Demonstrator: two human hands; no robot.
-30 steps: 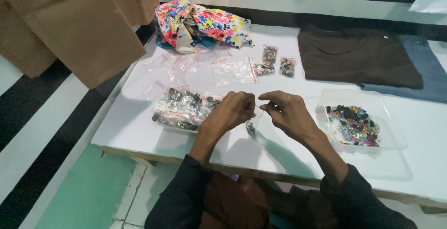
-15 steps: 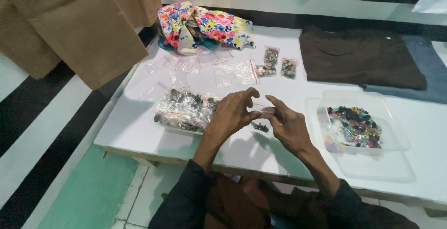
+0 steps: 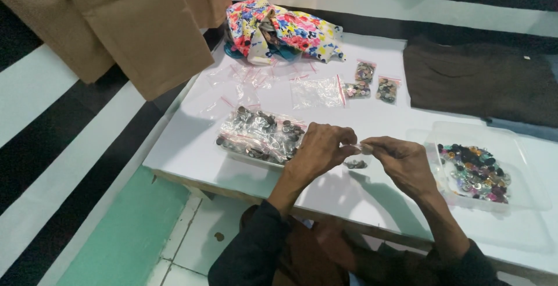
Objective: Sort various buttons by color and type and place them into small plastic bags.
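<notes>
My left hand (image 3: 318,149) and my right hand (image 3: 401,161) meet over the white table (image 3: 192,140), both pinching the top edge of a small clear zip bag (image 3: 356,157) that hangs between them with dark buttons in its bottom. Just left of my left hand lies a clear tray (image 3: 258,135) full of filled small bags. To the right of my right hand stands a clear plastic container (image 3: 474,172) of loose coloured buttons.
Several empty zip bags (image 3: 244,82) lie at the back left, three filled bags (image 3: 369,82) behind them. A flowered cloth (image 3: 279,30) sits at the far edge, a folded brown garment (image 3: 476,79) at the back right, and brown fabric (image 3: 133,30) hangs at the left.
My hands have come together again on the small bag's top edge after shifting slightly. The bag now hangs between the fingertips.
</notes>
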